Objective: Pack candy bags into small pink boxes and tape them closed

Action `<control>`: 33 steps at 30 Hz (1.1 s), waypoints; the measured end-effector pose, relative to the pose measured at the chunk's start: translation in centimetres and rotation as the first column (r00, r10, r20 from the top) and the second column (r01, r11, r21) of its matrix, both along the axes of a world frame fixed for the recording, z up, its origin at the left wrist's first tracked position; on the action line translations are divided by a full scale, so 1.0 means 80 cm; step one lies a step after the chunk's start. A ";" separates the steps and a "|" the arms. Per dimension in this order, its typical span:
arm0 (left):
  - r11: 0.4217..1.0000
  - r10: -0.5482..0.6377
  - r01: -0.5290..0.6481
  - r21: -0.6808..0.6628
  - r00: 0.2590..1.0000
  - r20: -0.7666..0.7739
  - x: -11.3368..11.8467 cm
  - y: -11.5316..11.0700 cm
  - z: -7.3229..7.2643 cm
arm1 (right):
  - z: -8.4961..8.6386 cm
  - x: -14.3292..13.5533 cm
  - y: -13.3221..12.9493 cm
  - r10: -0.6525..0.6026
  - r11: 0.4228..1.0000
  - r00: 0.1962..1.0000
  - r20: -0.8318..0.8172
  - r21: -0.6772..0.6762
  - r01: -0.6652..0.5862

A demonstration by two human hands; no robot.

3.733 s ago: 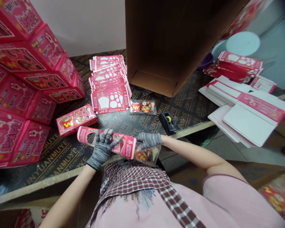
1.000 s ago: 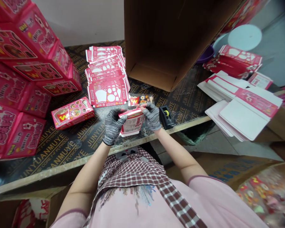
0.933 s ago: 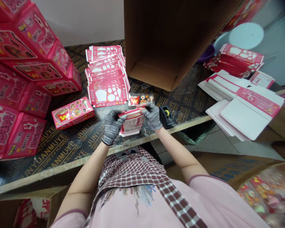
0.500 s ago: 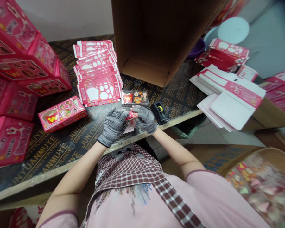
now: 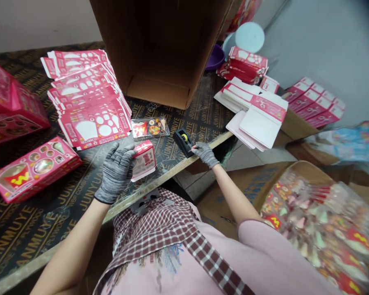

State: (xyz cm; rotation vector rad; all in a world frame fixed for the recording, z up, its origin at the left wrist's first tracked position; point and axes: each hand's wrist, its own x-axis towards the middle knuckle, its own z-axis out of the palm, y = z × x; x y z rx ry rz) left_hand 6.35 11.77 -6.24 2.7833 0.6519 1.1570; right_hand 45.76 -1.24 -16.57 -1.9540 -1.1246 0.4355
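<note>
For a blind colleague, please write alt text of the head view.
Gloved left hand holds a small pink box at a dark table; gloved right hand is at a black tape dispenser. Nearby: flat pink cartons, a clear tray, an open brown box.

The left hand [image 5: 115, 174] and right hand [image 5: 206, 155] each wear a knitted glove, mottled grey and black, with a narrow black band at the left wrist. The right glove leaves some fingertips exposed. The upper garment [image 5: 224, 250] is a pale pink short-sleeved shirt; multicoloured plant-like print marks the front. A brown-and-white checked apron [image 5: 160, 241] includes a matching diagonal strap [image 5: 217, 264].
</note>
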 end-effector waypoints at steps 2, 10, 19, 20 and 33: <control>1.000 -0.017 0.016 0.015 0.997 0.071 0.002 -0.002 -0.005 | -0.002 -0.003 0.004 -0.001 1.000 1.000 -0.011 0.010 0.001; 0.999 0.020 -0.016 -0.045 0.997 0.080 -0.005 0.001 -0.004 | -0.004 -0.022 -0.006 -0.192 0.965 0.921 -0.340 0.105 0.240; 0.981 0.158 -0.166 -0.095 0.984 -0.086 0.003 -0.010 0.010 | -0.022 -0.048 -0.019 -0.322 0.939 0.907 -0.270 0.032 0.343; 0.981 0.159 -0.168 -0.096 0.983 -0.092 0.004 -0.009 0.011 | -0.021 -0.049 -0.018 -0.341 0.932 0.904 -0.259 0.034 0.362; 0.974 0.214 -0.215 -0.067 0.977 -0.018 0.011 -0.026 -0.001 | 0.115 -0.175 -0.007 0.256 0.965 0.473 -0.843 0.198 -0.170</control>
